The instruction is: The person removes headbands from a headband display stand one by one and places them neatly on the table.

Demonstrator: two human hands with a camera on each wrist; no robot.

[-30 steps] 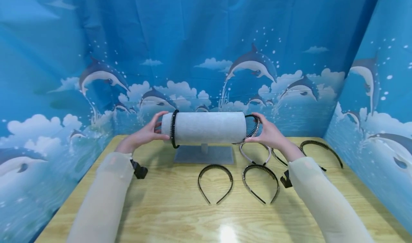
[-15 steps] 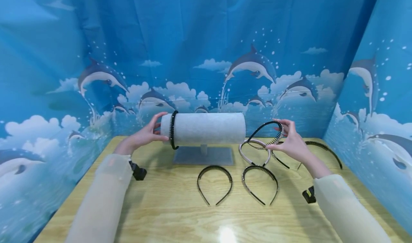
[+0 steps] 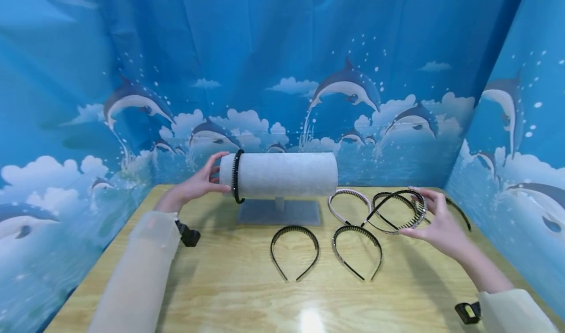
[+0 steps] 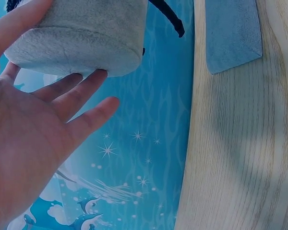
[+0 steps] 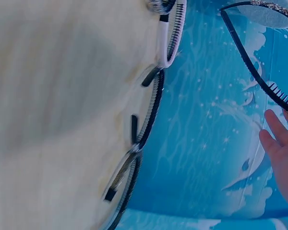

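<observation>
A grey fabric-covered headband display stand [image 3: 287, 173], a horizontal roll on a flat base [image 3: 258, 213], stands near the back of the table. My left hand [image 3: 196, 183] grips the roll's left end between thumb and fingers; in the left wrist view some fingertips touch the end face. Close to that hand, a black toothed headband [image 3: 236, 176] sits around the roll. At the right, my right hand [image 3: 443, 227] pinches a black headband with sparkling trim [image 3: 423, 208], held tilted above other headbands. Its trim also shows in the right wrist view.
Several headbands lie on the wooden table [image 3: 247, 294]: a black one [image 3: 295, 228] in front of the stand, a black sparkly one [image 3: 357, 228], a pale pink one [image 3: 331, 205], and a black one [image 3: 461, 213] far right. A blue dolphin curtain [image 3: 273, 53] stands behind.
My right hand has drawn the sparkly headband off to the right, from the roll's right end to above the other headbands. My left hand stays at the roll's left end.
</observation>
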